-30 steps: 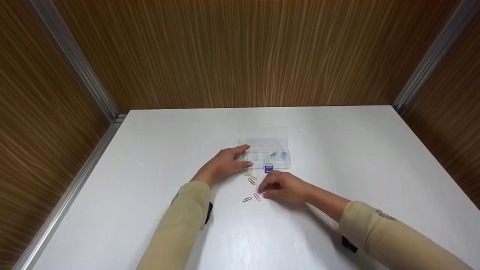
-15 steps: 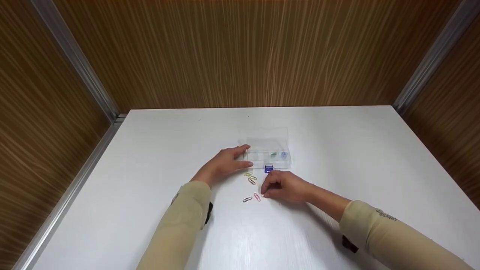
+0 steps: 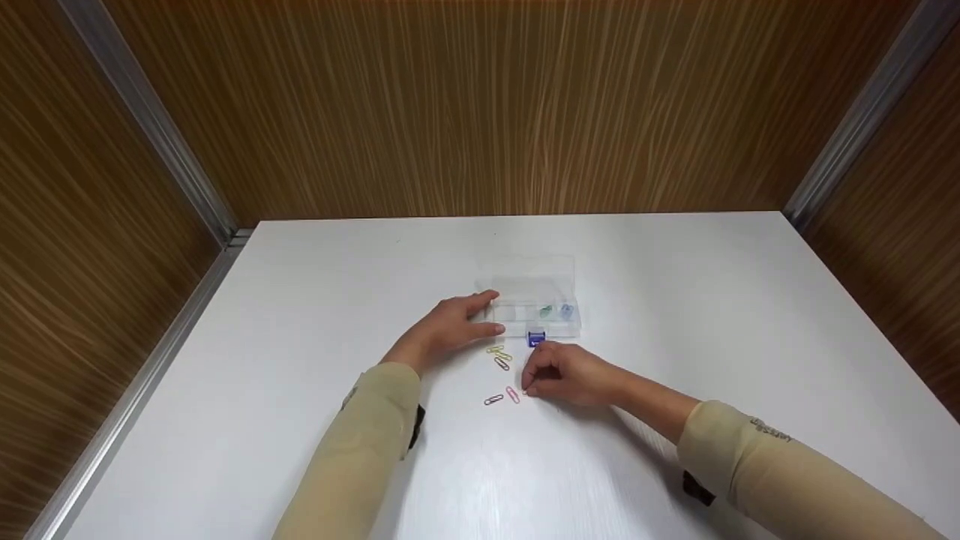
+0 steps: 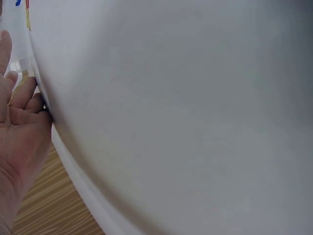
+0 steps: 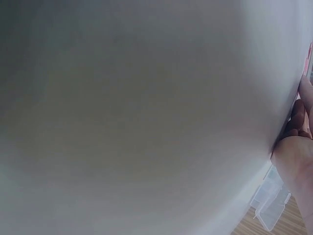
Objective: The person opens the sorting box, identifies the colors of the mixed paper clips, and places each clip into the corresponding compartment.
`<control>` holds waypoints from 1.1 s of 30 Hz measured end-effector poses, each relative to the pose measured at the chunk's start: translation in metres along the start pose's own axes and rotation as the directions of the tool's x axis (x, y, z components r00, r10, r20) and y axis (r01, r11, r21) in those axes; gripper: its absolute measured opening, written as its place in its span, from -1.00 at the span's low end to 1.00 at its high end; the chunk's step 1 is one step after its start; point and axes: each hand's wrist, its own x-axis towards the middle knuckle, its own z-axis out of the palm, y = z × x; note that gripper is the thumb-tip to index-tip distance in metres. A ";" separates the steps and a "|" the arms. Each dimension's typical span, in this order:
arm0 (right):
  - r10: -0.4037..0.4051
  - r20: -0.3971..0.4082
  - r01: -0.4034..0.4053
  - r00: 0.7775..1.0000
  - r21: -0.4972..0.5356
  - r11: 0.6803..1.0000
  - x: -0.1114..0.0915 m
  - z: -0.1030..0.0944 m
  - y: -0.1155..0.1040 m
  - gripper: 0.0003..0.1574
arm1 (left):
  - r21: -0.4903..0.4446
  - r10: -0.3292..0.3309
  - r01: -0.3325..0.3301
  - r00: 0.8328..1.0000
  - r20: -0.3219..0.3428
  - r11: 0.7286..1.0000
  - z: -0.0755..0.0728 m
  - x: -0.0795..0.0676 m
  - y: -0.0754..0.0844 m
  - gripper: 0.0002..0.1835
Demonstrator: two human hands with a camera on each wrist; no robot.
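A clear plastic compartment box (image 3: 517, 330) lies on the table with its lid (image 3: 532, 268) folded back. My left hand (image 3: 450, 324) holds its left end, thumb at the front and index finger at the back. Green paper clips (image 3: 546, 310) and blue paper clips (image 3: 567, 310) sit in separate compartments. In front of the box, my right hand (image 3: 574, 373) pinches a paper clip (image 3: 525, 393) near the tabletop, mostly hidden by the fingertips. Beside those fingertips lies a pink paper clip (image 3: 512, 394). In the right wrist view, the right hand (image 5: 296, 156) shows at the edge.
A dark paper clip (image 3: 493, 400) lies left of the pink one. Closer to the box are yellow paper clips (image 3: 500, 352) and a brownish paper clip (image 3: 502, 364). A small dark-blue piece (image 3: 536, 339) sits at the box's front edge. Wood-grain panels (image 3: 480, 112) enclose the table.
My right fingertips have shifted slightly right, and less of the pinched clip shows beneath them. The left hand and the box stay in place.
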 end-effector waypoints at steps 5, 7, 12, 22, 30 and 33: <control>0.010 -0.011 -0.010 1.000 0.018 1.000 0.001 0.000 0.001 -0.90 | -0.001 -0.009 0.009 1.000 0.003 1.000 -0.001 -0.001 0.000 -0.19; 0.019 -0.010 -0.019 1.000 0.017 1.000 0.001 0.000 0.001 -0.91 | -0.003 -0.013 0.013 1.000 0.003 1.000 -0.001 -0.001 0.000 -0.19; 0.048 0.004 -0.048 0.999 0.022 0.999 0.000 -0.002 0.001 -0.89 | 0.003 -0.018 0.018 1.000 0.002 1.000 0.000 0.000 0.000 -0.19; 0.009 -0.013 -0.009 1.000 0.019 1.000 -0.003 -0.007 0.003 -0.85 | 0.000 0.000 0.000 1.000 0.000 1.000 0.000 0.001 0.001 -0.19; 0.014 -0.005 -0.014 1.000 -0.027 1.000 -0.001 -0.005 0.000 -0.92 | 0.001 -0.003 0.003 1.000 -0.001 1.000 0.000 0.000 0.001 -0.18; 0.006 0.001 -0.006 1.000 -0.040 0.999 0.000 -0.005 0.000 -0.93 | 0.007 0.002 -0.002 1.000 0.000 1.000 0.000 0.001 0.000 -0.18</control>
